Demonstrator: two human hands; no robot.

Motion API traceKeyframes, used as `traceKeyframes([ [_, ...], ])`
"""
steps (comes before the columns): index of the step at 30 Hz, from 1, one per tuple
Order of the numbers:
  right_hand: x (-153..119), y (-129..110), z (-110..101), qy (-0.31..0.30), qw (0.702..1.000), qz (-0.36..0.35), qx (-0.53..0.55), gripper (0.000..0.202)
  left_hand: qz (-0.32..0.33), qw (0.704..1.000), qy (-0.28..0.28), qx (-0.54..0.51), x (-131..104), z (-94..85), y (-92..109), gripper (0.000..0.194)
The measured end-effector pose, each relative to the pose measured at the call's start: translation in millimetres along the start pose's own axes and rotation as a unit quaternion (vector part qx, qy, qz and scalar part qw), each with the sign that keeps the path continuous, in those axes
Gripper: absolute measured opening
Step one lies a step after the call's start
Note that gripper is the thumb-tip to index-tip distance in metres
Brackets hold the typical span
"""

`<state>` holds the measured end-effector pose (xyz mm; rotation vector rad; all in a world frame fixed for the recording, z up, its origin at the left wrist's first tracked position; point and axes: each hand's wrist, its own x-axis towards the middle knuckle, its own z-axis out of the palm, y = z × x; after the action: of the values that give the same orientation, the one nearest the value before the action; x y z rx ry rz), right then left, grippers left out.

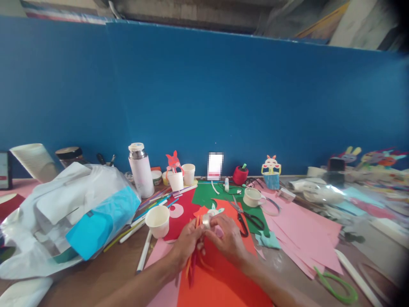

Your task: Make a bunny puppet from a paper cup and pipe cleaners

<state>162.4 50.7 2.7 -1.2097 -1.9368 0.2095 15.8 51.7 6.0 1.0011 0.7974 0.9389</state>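
Two items gripped, fingers closed: small whitish piece (pixel 206 220) and orange strips (pixel 189 265), between left hand (pixel 186 239) and right hand (pixel 229 237), over orange sheet (pixel 220 283). Relative to piece: white cup (pixel 157 222), 9 o'clock; scissors (pixel 252 219), 3 o'clock.

Both hands (pixel 207 238) w/ fingers (pixel 220 222) on small white roll (pixel 206 220) above orange paper (pixel 223 275), scissors (pixel 247 215) nearby.

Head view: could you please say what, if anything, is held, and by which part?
Left hand and right hand hold a small whitish piece by its sides, beside orange strips.
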Motion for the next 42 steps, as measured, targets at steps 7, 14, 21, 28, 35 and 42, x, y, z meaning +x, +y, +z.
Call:
traceKeyframes([
  [7, 4, -3, -10, 0.032, 0.998, -0.012, 0.055, 0.015, 0.01, 0.996, 0.001, 0.088, 1, 3.0, 2, 0.026],
  [14, 10, -4, -18, -0.009, 0.996, -0.017, 0.089, 0.01, 0.062, 0.974, -0.036, 0.215, -6, 3.7, -1, 0.022],
  [21, 10, -6, -23, -0.058, 0.993, -0.001, 0.099, 0.01, 0.03, 0.973, -0.038, 0.225, -7, 4.7, -5, 0.023],
  [28, 7, -5, -22, -0.082, 0.992, 0.062, 0.072, 0.008, 0.028, 0.977, -0.049, 0.204, -5, 3.5, -7, 0.02],
  [35, 8, 2, -22, -0.105, 0.983, 0.13, 0.079, 0.014, -0.002, 0.978, -0.06, 0.202, -2, 0.9, -8, 0.02],
  [42, 12, 22, -31, -0.253, 0.929, 0.109, 0.246, 0.027, -0.062, 0.987, -0.087, 0.117, 3, -5.1, -3, 0.026],
])
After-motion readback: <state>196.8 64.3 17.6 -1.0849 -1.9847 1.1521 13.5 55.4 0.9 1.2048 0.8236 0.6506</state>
